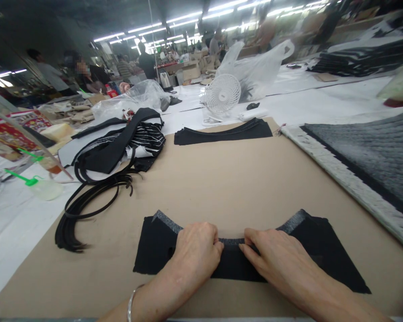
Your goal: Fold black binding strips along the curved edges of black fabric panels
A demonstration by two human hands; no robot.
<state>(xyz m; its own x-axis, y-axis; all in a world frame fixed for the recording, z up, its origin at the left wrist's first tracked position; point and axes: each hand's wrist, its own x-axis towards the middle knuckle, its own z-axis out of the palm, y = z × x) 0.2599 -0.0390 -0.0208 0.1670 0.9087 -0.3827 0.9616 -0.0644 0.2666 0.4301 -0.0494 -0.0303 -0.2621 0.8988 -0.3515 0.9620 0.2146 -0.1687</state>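
A black fabric piece (235, 264) with a curved upper edge lies flat in front of me on a brown paper sheet (221, 183). Along that curve runs a speckled grey strip (290, 222). My left hand (199, 248) pinches the edge left of the middle, fingers curled. Just to its right, my right hand (272, 250) grips the same edge between thumb and fingers. A short stretch of the strip shows between the hands; the parts under the fingers are hidden.
Black strips (87, 205) and stacked cut pieces (121, 143) lie at left, near a green-tipped bottle (47, 188). Similar black pieces (221, 134) lie at the sheet's far edge, before a white fan (223, 94). Grey ribbed material (372, 152) lies at right. People stand far behind.
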